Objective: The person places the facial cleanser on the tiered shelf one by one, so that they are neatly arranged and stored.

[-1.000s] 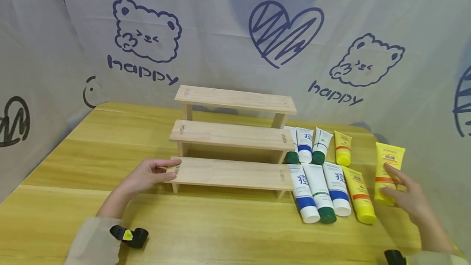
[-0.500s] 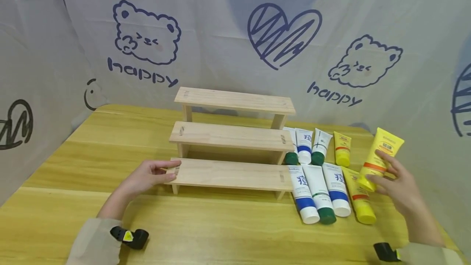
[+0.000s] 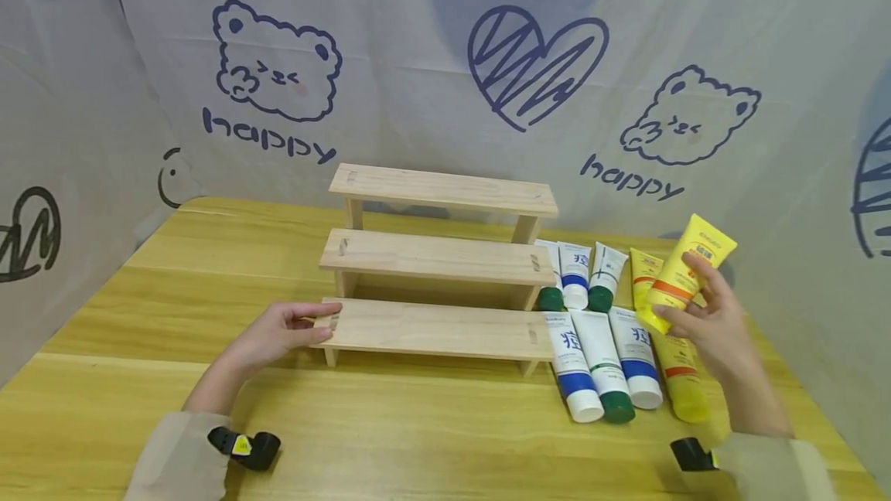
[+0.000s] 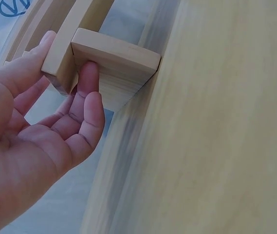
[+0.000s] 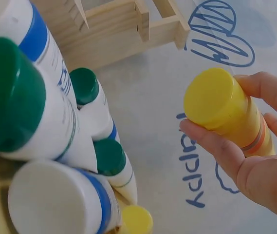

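A three-tier wooden stand (image 3: 435,327) sits mid-table with bare shelves. My left hand (image 3: 274,332) grips the left end of its lowest shelf; in the left wrist view, the fingers curl under the board (image 4: 82,22) beside its leg (image 4: 116,53). Raised above the tubes on the right, a yellow squeeze tube (image 3: 689,273) with an orange band is held in my right hand (image 3: 717,323), cap end down and tilted. From the right wrist, its yellow cap (image 5: 211,97) shows between thumb and fingers.
Two rows of tubes lie right of the stand: white ones with blue bands (image 3: 576,377), white ones with green caps (image 3: 605,366), and yellow ones (image 3: 685,381), partly hidden. A printed cloth (image 3: 418,83) hangs behind the wooden table (image 3: 390,431).
My right hand has lifted the yellow tube and carried it left toward the stand, tilting it on the way. The left hand stays on the shelf end.
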A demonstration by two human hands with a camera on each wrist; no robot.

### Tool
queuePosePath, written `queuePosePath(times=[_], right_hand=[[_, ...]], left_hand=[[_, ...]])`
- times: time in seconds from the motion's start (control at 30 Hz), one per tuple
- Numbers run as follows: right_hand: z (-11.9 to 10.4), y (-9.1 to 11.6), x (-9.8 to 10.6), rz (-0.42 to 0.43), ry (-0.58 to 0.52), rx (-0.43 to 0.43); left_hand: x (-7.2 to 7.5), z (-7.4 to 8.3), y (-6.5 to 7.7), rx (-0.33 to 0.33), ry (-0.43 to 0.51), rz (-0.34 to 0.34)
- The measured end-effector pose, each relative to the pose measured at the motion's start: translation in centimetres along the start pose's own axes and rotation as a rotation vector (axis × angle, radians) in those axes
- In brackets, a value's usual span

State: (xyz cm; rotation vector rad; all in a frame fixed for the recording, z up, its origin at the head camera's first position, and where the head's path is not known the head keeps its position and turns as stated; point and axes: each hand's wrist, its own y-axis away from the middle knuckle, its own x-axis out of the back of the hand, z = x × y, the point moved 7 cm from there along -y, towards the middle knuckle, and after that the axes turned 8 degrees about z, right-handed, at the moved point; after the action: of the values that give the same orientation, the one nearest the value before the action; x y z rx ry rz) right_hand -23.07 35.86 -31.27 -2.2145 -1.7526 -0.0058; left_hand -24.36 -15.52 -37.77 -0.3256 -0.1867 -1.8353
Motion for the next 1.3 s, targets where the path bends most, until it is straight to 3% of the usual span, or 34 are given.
queuePosePath(times=[0.27,0.83,1.1,1.3], right_hand=[[-2.2,-0.1,-3.0,0.005,-0.157,0.027],[-4.9,-0.6,-8.0,-0.006,-0.209,0.041],[-5.8,-0.7,-11.0,-0.06,-0.251,0.142],[-6.5,-0.6,-12.8,-0.038,-0.306,0.204]], left_hand=[[-0.1,0.0,0.0,0.009,0.018,-0.002],[-0.1,0.1,-0.2,-0.011,0.028,-0.012],[-0.1,0.1,0.0,-0.012,0.016,-0.015],[-0.2,0.1,0.0,-0.018,0.02,-0.016]])
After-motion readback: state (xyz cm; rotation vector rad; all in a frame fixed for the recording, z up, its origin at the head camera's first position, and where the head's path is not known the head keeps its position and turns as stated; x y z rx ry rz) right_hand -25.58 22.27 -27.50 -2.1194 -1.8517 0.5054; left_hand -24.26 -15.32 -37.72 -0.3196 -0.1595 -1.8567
